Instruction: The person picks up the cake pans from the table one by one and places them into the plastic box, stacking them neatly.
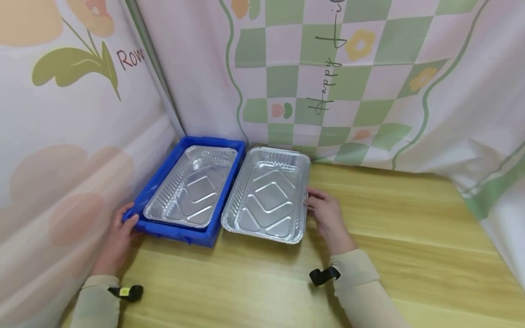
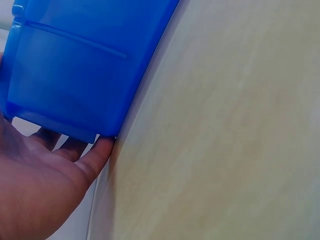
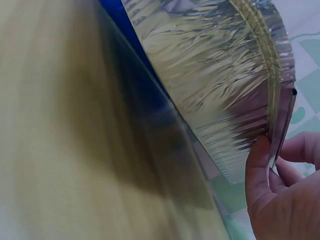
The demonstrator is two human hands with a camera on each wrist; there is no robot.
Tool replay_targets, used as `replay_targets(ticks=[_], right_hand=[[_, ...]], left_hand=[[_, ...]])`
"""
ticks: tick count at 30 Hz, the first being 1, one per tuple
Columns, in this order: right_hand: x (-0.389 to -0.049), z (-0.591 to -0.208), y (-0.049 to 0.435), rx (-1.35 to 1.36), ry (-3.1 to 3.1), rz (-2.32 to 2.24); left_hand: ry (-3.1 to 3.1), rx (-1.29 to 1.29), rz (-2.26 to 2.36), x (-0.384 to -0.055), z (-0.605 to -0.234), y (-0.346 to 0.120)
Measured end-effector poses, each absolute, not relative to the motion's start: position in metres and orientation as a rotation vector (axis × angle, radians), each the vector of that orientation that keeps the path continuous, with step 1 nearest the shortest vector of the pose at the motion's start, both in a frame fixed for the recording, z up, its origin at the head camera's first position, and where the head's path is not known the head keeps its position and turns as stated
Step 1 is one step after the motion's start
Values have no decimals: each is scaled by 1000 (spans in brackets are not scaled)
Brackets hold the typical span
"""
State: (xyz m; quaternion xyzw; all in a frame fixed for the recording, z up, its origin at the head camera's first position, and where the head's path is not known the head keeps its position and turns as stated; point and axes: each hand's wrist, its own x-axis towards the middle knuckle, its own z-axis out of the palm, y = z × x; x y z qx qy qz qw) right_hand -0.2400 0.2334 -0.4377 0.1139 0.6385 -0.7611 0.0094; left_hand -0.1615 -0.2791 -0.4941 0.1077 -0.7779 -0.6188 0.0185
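Observation:
A blue plastic crate [image 1: 176,230] stands on the table against the left wall, with one foil tray [image 1: 201,184] lying inside it. My left hand [image 1: 121,230] grips the crate's near left corner, thumb over the rim. In the left wrist view, the fingers of the left hand [image 2: 45,175] touch the outside of the crate [image 2: 70,75]. To the crate's right is a second foil tray [image 1: 268,196]. My right hand [image 1: 328,216] pinches its right rim. The right wrist view shows the right hand [image 3: 285,195] holding the edge of this foil tray [image 3: 210,75]; whether its base touches the table cannot be told.
The wooden table [image 1: 410,237] extends to the right and toward me. A printed curtain [image 1: 320,82] closes off the back, and another curtain [image 1: 74,150] hangs on the left, close to the crate. Black straps with small devices sit on both sleeves.

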Motion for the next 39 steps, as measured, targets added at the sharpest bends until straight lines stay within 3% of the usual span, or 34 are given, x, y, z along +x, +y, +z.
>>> replay_targets(ticks=[23, 39], right_hand=[[-242, -395, 230, 321, 1881, -2469], [-246, -382, 193, 242, 1817, -2519]], left_hand=[[-2213, 173, -2104, -161, -503, -276], [-2186, 132, -2113, -160, -501, -275]])
